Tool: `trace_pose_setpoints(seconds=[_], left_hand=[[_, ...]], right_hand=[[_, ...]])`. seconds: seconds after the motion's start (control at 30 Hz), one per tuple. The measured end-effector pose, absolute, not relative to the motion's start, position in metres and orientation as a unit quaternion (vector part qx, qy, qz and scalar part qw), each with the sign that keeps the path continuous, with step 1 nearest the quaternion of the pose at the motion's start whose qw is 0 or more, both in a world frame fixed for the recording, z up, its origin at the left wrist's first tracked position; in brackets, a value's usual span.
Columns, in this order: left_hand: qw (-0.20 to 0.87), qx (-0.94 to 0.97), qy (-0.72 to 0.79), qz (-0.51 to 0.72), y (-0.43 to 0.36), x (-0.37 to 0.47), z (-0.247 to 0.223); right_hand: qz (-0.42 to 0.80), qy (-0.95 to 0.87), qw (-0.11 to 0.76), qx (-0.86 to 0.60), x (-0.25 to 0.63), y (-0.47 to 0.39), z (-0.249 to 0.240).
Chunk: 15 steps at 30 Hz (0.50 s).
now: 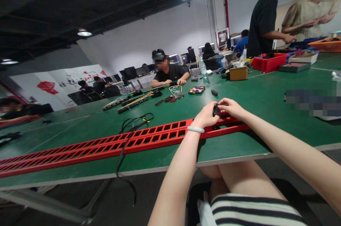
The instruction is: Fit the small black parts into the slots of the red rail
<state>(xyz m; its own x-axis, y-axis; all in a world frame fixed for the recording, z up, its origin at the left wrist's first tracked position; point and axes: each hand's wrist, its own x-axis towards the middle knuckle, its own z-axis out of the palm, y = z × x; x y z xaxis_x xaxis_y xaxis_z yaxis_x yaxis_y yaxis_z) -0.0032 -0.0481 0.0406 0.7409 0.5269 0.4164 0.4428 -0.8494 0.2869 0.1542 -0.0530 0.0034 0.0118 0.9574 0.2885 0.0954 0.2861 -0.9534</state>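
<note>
Both of my hands meet over the right part of a long red slotted metal rail (pixel 160 133) lying along the green table. My left hand (pixel 206 115) has its fingers closed on a small black part (pixel 215 110), whose exact kind I cannot make out. From the other side, my right hand (pixel 230 108) pinches at the same black part with bent fingers. The part is mostly hidden between the fingers. A black cable (pixel 123 148) crosses the rail to the left and hangs over the table's front edge.
Beyond my hands lie a small black block (pixel 214 93), a patterned box (pixel 196 90) and power strips with yellow wires (pixel 133 104). A water bottle (pixel 203 70) stands near a person (pixel 170 71) seated opposite. A red bin (pixel 269 62) and a cardboard box (pixel 238 73) are at the back right.
</note>
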Motion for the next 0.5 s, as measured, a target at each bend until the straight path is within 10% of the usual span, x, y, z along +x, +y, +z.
trace_pose_setpoints(seconds=[0.5], left_hand=[[0.076, 0.912, 0.316, 0.251, -0.0385, -0.0075, 0.0412]], right_hand=[[0.294, -0.697, 0.492, -0.432, 0.1596, -0.0505, 0.0023]])
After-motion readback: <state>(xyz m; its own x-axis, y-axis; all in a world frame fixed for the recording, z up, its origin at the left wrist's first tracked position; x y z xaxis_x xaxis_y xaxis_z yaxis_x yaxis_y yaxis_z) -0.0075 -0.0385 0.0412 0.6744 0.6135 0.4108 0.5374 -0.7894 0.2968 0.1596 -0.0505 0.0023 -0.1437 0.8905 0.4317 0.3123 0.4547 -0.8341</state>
